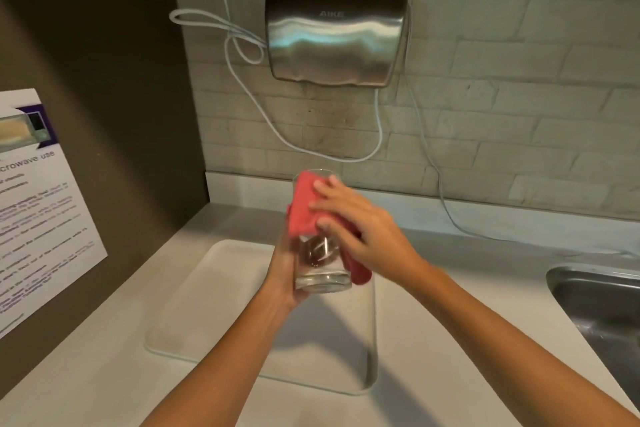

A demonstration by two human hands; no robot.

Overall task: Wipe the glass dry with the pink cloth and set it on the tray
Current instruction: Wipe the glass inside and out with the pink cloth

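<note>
The left hand (282, 274) grips the lower part of the glass (320, 274) above the white tray (207, 305) on the desk (450, 322). The right hand (360, 225) holds the pink cloth (303, 211) against the glass's upper side, fingers spread over it. A steel sink (595, 302) sits at right, and a hand dryer (334, 35) hangs on the far wall.
</note>
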